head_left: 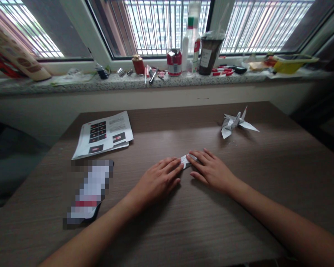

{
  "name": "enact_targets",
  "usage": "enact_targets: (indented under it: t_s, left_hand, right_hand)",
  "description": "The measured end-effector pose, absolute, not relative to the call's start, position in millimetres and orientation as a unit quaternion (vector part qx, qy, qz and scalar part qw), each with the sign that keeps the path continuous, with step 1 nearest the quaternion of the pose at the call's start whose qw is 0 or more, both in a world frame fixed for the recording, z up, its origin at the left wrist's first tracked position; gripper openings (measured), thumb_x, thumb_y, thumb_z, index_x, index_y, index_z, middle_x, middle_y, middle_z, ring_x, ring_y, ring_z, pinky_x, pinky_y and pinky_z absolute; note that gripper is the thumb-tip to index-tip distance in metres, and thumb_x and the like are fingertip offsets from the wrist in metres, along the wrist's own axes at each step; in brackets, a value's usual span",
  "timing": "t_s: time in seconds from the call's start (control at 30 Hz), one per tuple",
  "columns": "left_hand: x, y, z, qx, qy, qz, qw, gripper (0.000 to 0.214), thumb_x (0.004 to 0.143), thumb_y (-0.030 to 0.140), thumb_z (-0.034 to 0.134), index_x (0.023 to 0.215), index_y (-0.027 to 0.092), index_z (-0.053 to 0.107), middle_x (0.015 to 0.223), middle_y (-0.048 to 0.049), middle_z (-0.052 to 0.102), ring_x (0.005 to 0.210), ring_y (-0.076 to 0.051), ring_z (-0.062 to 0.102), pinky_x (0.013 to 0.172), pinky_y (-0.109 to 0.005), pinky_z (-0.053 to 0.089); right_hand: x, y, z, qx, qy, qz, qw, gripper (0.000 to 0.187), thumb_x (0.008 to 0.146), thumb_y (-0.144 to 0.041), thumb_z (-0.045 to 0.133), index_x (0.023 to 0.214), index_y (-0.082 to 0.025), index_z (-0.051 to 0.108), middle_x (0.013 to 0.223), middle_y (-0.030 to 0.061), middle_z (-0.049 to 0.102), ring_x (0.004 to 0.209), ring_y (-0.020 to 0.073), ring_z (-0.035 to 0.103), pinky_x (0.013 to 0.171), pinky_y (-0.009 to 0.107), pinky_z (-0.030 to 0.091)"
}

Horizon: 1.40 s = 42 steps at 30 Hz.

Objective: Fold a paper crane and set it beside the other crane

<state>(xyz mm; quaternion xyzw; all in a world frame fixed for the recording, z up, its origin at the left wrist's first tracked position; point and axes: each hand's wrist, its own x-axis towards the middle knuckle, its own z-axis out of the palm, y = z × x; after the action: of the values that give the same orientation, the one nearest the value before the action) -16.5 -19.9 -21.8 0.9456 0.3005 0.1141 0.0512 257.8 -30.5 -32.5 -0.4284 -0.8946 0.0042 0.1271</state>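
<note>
Left hand (158,180) and right hand (211,170) lie flat, unclenched, fingertips pinning the small folded paper (187,160); uneven pressure could skew its crease.

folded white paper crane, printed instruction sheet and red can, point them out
folded white paper crane (234,122): head view, body
printed instruction sheet (104,135): head view, middle
red can (174,63): head view, side

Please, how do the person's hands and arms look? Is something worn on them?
The left hand and right hand are bare: no gloves, and no rings that I can see. The left forearm and right forearm are bare too, with no sleeves, watch or bracelet in view.
</note>
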Motion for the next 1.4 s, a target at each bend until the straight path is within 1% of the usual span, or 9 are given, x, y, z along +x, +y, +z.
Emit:
enact_targets:
  t_s: [0.13,0.27,0.37,0.5,0.6,0.73,1.03,1.27,1.4]
  left_hand:
    - [-15,-19,-21,0.946,0.298,0.108,0.074,0.052,0.108,0.039,0.050,0.155,0.018,0.046,0.161,-0.0122,0.046,0.149,-0.028,0.044,0.122,-0.046,0.040]
    - [-16,-19,-18,0.947,0.287,0.102,0.100,0.052,0.109,0.042,0.047,0.157,0.021,0.044,0.163,-0.0109,0.045,0.148,-0.027,0.045,0.122,-0.045,0.041]
    - [-17,-18,-18,0.949,0.286,0.098,0.089,0.051,0.110,0.043,0.046,0.157,0.023,0.044,0.163,-0.0098,0.045,0.149,-0.027,0.045,0.125,-0.046,0.036]
    - [-18,-18,-19,0.951,0.285,0.097,0.072,0.052,0.110,0.045,0.047,0.157,0.025,0.045,0.163,-0.0081,0.045,0.150,-0.026,0.043,0.128,-0.048,0.030]
    - [-18,-17,-19,0.951,0.284,0.100,0.068,0.052,0.109,0.046,0.048,0.157,0.026,0.045,0.163,-0.0070,0.044,0.150,-0.025,0.043,0.128,-0.048,0.028]
    - [-18,-18,-18,0.951,0.285,0.102,0.068,0.052,0.109,0.046,0.049,0.156,0.026,0.046,0.164,-0.0074,0.043,0.151,-0.025,0.041,0.129,-0.049,0.027]
    - [-18,-23,-24,0.949,0.291,0.105,0.067,0.056,0.109,0.045,0.048,0.160,0.022,0.040,0.167,-0.0109,0.037,0.155,-0.027,0.034,0.126,-0.047,0.033]
    - [-18,-19,-20,0.946,0.293,0.109,0.080,0.049,0.109,0.046,0.048,0.154,0.027,0.049,0.164,-0.0071,0.043,0.151,-0.026,0.041,0.128,-0.050,0.029]
    - [-18,-19,-19,0.947,0.291,0.105,0.085,0.050,0.110,0.045,0.046,0.156,0.026,0.047,0.164,-0.0072,0.043,0.151,-0.025,0.042,0.129,-0.050,0.026]
  right_hand:
    - [258,-32,-36,-0.423,-0.898,0.019,0.121,0.065,0.108,-0.050,0.043,0.165,-0.022,0.029,0.167,0.0112,0.037,0.153,0.0281,0.038,0.127,0.051,0.029]
    - [260,-33,-39,-0.421,-0.899,0.031,0.117,0.069,0.108,-0.051,0.042,0.167,-0.022,0.023,0.170,0.0103,0.029,0.155,0.0269,0.033,0.128,0.049,0.029]
    - [262,-34,-39,-0.420,-0.900,0.030,0.113,0.071,0.108,-0.053,0.043,0.167,-0.021,0.021,0.170,0.0106,0.028,0.156,0.0263,0.031,0.129,0.048,0.026]
    - [258,-33,-33,-0.416,-0.902,0.021,0.113,0.076,0.106,-0.059,0.044,0.167,-0.019,0.022,0.167,0.0131,0.034,0.155,0.0280,0.034,0.130,0.052,0.021]
    - [252,-32,-30,-0.410,-0.904,0.020,0.123,0.081,0.105,-0.061,0.045,0.168,-0.018,0.018,0.169,0.0128,0.030,0.157,0.0284,0.028,0.131,0.053,0.018]
    - [247,-31,-34,-0.398,-0.909,0.040,0.118,0.082,0.104,-0.064,0.042,0.168,-0.019,0.016,0.171,0.0119,0.023,0.158,0.0263,0.024,0.130,0.049,0.022]
    - [249,-31,-43,-0.402,-0.906,0.058,0.119,0.082,0.104,-0.063,0.044,0.168,-0.021,0.015,0.172,0.0101,0.021,0.158,0.0266,0.024,0.129,0.047,0.027]
    - [247,-30,-42,-0.414,-0.899,0.064,0.126,0.077,0.105,-0.062,0.041,0.168,-0.022,0.020,0.170,0.0099,0.027,0.157,0.0266,0.028,0.128,0.048,0.028]
    - [247,-30,-41,-0.413,-0.900,0.067,0.124,0.076,0.106,-0.063,0.040,0.167,-0.022,0.020,0.171,0.0091,0.027,0.157,0.0257,0.028,0.128,0.049,0.029]
